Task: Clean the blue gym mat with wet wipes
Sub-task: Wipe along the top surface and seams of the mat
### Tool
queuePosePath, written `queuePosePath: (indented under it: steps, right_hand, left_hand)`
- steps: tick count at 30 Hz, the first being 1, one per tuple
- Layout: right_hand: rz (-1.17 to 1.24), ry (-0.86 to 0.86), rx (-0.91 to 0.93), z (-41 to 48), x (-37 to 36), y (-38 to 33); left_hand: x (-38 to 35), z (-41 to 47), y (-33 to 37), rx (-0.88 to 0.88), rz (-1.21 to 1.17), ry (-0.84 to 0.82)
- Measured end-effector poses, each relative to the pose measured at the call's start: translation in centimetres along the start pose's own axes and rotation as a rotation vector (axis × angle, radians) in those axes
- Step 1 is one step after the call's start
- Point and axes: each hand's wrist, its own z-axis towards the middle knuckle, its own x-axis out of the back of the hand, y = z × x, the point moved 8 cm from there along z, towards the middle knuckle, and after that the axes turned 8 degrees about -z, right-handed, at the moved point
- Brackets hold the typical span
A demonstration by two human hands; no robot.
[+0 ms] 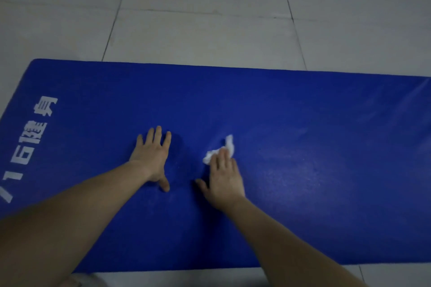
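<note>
The blue gym mat (303, 123) lies flat across the tiled floor, with white printed characters near its left end. My left hand (152, 157) rests palm down on the mat with straight, spread fingers. My right hand (225, 176) lies a little to the right of it, its flat fingers pressing a crumpled white wet wipe (229, 144) against the mat. Parts of the wipe stick out beyond the fingertips and to the left of the fingers.
Pale glossy floor tiles (210, 18) surround the mat on the far side and along the near edge. The mat runs out of view at the right. A faint damp sheen shows on the mat to the right of the wipe.
</note>
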Motion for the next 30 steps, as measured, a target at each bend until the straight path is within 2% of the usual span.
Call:
queuePosePath:
  steps: [3, 6, 10, 14, 18, 25, 30]
  right_hand:
    - [-0.023, 0.007, 0.138, 0.8, -0.4, -2.3]
    - [-0.04, 0.047, 0.118, 0.6, -0.7, 1.1]
    - [-0.105, 0.042, -0.108, -0.8, -1.2, 10.5]
    - [-0.016, 0.025, -0.459, -2.7, -1.7, 18.9]
    - [0.095, -0.036, -0.583, -1.0, -1.5, 17.5]
    - [0.053, 0.027, -0.266, 2.4, -0.1, 4.5]
    - [-0.033, 0.022, 0.167, 3.1, -0.4, -2.1]
  left_hand:
    - [-1.2, 0.9, 0.6, 0.02, 0.007, -0.02]
    - [-1.6, 1.3, 1.1, 0.037, 0.009, -0.045]
    - [-1.5, 1.3, 1.3, 0.039, -0.03, -0.044]
    - [-1.6, 1.4, 1.6, 0.018, -0.059, -0.053]
    - [-1.8, 1.7, 1.4, 0.011, -0.094, -0.049]
    - [-2.1, 2.1, 1.5, 0.02, -0.069, -0.053]
    - [-1.9, 2.0, 1.6, 0.021, -0.053, -0.051]
